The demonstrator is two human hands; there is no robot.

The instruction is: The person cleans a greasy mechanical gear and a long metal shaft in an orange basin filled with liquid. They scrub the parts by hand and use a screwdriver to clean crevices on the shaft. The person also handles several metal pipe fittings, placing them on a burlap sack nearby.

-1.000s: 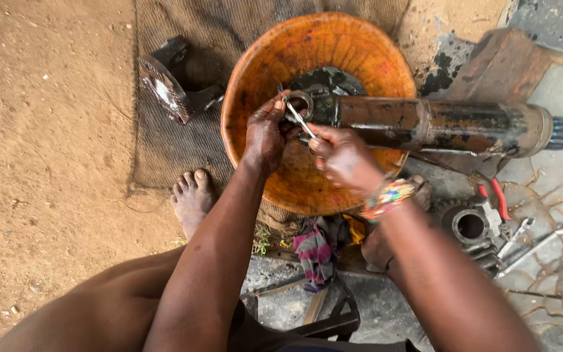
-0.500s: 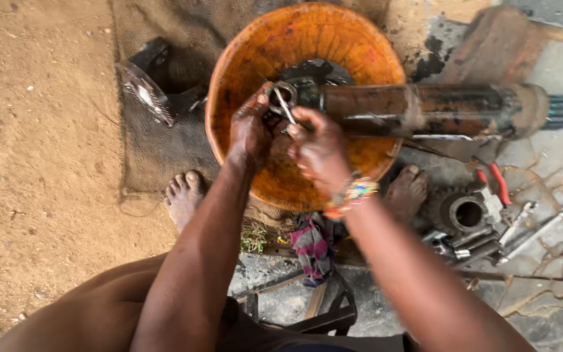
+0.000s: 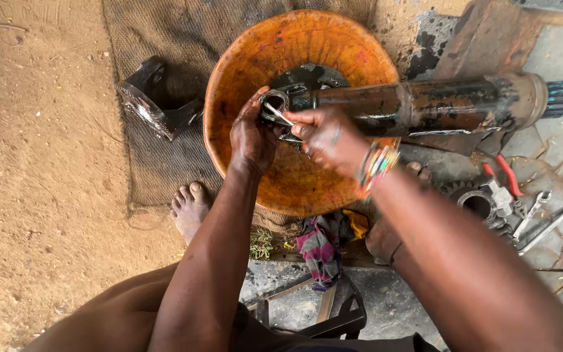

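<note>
Gripping the shaft (image 3: pixel 418 104) end mid-frame over the orange basin (image 3: pixel 294 176), our left hand (image 3: pixel 252 137) steadies; right hand (image 3: pixel 324 133) pinches, seemingly, a thin metal tool (image 3: pixel 278 115).

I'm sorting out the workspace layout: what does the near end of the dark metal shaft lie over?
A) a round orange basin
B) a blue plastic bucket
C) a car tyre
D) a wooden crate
A: the dark metal shaft lies across the rim of the round orange basin, and the left hand and right hand work at the shaft end above the basin's inside.
</note>
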